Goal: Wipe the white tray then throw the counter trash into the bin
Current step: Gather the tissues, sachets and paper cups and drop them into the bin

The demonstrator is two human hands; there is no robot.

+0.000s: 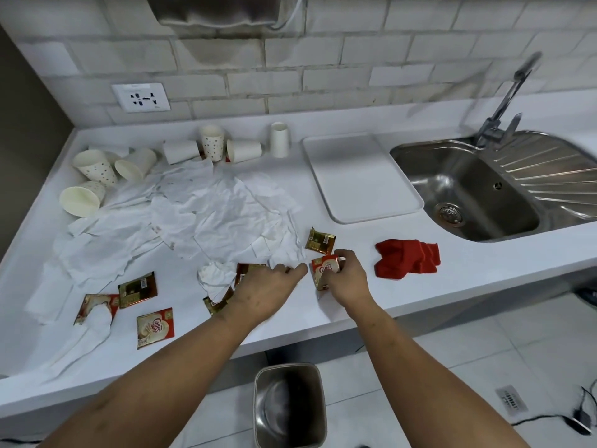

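Note:
The white tray (361,179) lies flat on the counter beside the sink, and a crumpled red cloth (406,258) rests in front of it. My right hand (347,278) grips a red Coffee-mate sachet (324,271) at the counter's front. Just left of it, my left hand (269,292) lies flat with fingers spread over a brown sachet (247,270) and a tissue edge. Crumpled white tissues (206,215), more sachets (137,289) and several paper cups (97,169) litter the left side. The metal bin (290,405) stands on the floor below the counter.
A steel sink (468,189) with a tap (504,101) fills the right of the counter. A wall socket (140,98) sits on the tiled back wall. Cables and a small device (578,421) lie on the floor at lower right.

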